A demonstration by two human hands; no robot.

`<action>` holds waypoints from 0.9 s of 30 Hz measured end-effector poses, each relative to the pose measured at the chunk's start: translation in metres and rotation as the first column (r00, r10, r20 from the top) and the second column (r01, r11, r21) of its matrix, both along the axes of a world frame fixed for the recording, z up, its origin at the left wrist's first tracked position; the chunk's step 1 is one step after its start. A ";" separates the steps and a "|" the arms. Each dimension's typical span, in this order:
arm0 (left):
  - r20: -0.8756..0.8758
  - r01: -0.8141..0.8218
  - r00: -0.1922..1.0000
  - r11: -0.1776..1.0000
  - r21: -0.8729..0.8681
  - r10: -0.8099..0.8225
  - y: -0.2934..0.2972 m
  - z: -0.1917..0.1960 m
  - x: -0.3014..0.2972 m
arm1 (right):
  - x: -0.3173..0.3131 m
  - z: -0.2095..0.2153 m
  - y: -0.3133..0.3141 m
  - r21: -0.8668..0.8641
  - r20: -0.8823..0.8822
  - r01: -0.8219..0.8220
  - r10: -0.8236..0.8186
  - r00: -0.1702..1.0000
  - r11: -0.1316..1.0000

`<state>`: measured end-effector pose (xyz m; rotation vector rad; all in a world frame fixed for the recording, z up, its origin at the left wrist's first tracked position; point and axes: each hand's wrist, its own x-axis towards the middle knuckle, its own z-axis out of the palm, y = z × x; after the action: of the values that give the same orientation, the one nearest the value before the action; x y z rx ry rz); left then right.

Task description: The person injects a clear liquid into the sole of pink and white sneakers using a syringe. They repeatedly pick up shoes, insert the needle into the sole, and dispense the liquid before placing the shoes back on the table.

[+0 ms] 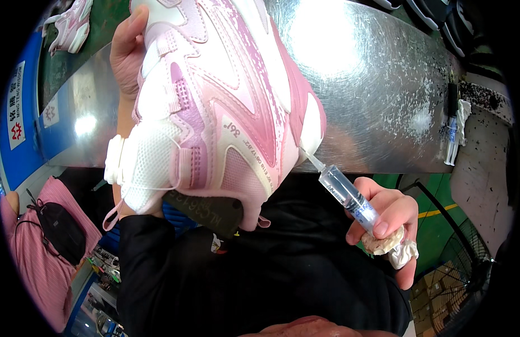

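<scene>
A pink and white sneaker (251, 112) with a dark shoe last (206, 212) in its opening is held up sideways over the table's near edge. My left hand (128, 53) is closed around its far left side; some fingers are hidden behind the shoe. My right hand (392, 210) grips a clear plastic syringe (349, 196). The syringe's narrow tip meets the sneaker's heel, by the seam between upper and sole. A crusty, cream-coloured lump (383, 242) is around the syringe's rear end, and a crumpled white tissue (404, 254) is tucked against my fingers.
A shiny metal worktable (378, 95) spans the far side. Another pink and white sneaker (72, 27) is at far left, black shoes (456, 28) at far right. A second syringe (452, 135) lies near the right edge. A black fan (467, 269) stands right; a person's pink sleeve (46, 275) shows left.
</scene>
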<state>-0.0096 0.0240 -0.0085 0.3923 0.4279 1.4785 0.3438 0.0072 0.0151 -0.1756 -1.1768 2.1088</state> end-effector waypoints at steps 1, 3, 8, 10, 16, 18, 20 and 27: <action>0.003 0.001 1.000 1.000 -0.001 -0.001 0.001 0.001 0.000 | -0.001 0.001 0.000 -0.005 0.001 0.003 -0.003 1.000 1.000; 0.004 0.008 1.000 1.000 -0.003 -0.008 0.001 0.003 0.000 | -0.001 0.001 0.001 -0.009 -0.001 0.011 -0.011 1.000 1.000; 0.022 0.024 0.999 1.000 0.001 -0.024 0.000 0.007 0.004 | -0.003 -0.002 0.001 0.031 -0.006 0.024 -0.024 1.000 0.999; 0.027 0.035 0.999 0.999 -0.002 -0.035 -0.003 0.009 0.006 | -0.001 -0.003 0.000 0.057 0.001 0.005 -0.005 1.000 0.998; 0.058 0.078 0.995 0.997 0.010 -0.078 -0.007 0.015 0.018 | 0.003 -0.007 -0.002 0.196 0.045 -0.013 0.004 0.999 0.981; 0.067 0.085 0.994 0.996 -0.006 -0.084 -0.011 0.017 0.025 | 0.003 -0.007 -0.004 0.224 0.050 0.001 -0.012 0.999 0.975; 0.052 0.064 0.997 0.995 -0.074 -0.060 -0.016 0.017 0.028 | 0.003 -0.009 -0.004 0.238 0.039 -0.001 -0.009 0.999 0.971; -0.133 -0.008 0.991 0.957 -0.291 -0.032 -0.030 0.020 0.023 | 0.014 -0.014 -0.009 0.250 0.017 -0.004 0.000 1.000 0.968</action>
<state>0.0135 -0.0063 0.0117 0.2603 0.7412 1.3563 0.3580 -0.0022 0.0008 -0.0756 -1.4400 1.9421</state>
